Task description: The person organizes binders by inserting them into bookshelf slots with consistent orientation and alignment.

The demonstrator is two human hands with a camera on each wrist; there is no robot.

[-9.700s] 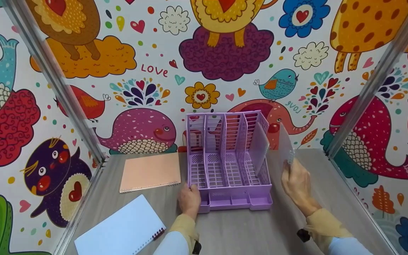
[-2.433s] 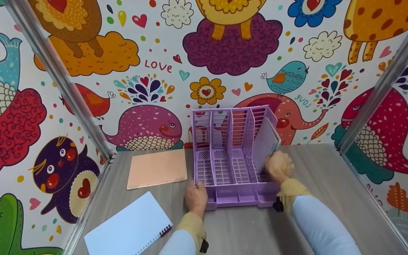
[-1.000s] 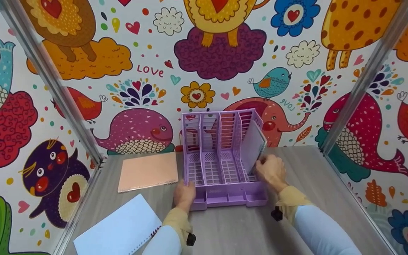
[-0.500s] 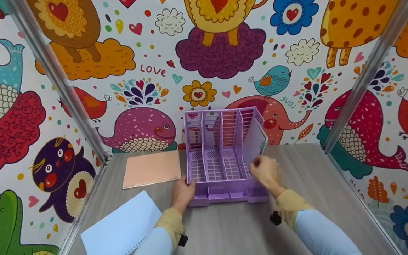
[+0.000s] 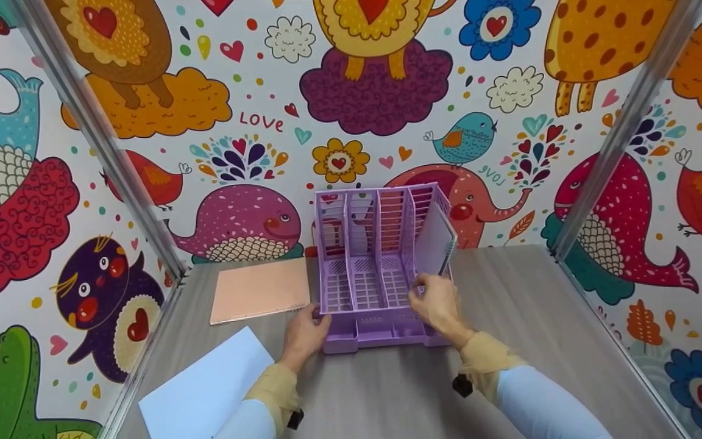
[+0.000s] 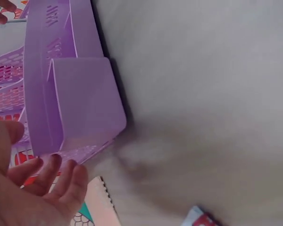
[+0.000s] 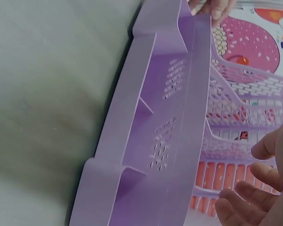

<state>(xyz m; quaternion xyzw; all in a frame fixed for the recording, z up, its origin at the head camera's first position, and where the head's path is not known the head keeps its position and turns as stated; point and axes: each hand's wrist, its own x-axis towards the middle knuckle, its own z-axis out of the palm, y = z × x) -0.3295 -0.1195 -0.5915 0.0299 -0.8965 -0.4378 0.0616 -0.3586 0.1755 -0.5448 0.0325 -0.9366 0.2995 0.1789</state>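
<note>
A purple desk file organizer [image 5: 381,318] with upright slots and small front trays stands on the table. In its rightmost slot a pale spiral notebook [image 5: 435,241] stands on edge, coil toward the front. My right hand [image 5: 439,305] hovers over the front of that slot, fingers loosely bent, holding nothing; the right wrist view shows the fingers [image 7: 247,195] spread apart. My left hand [image 5: 304,335] is at the organizer's front left corner. Its fingers [image 6: 61,183] are relaxed beside the side wall in the left wrist view; whether they touch it I cannot tell.
A peach spiral notebook [image 5: 259,289] lies flat left of the organizer. Nearer, a light blue notebook [image 5: 205,384] lies at an angle, partly under the left forearm. A patterned wall [image 5: 375,91] rises behind, with metal posts [image 5: 607,158] at both sides.
The pale notebook, earlier in the right hand, now stands in the rightmost slot. The right hand let go of it and moved left and forward-down. The left hand loosened its grip on the corner.
</note>
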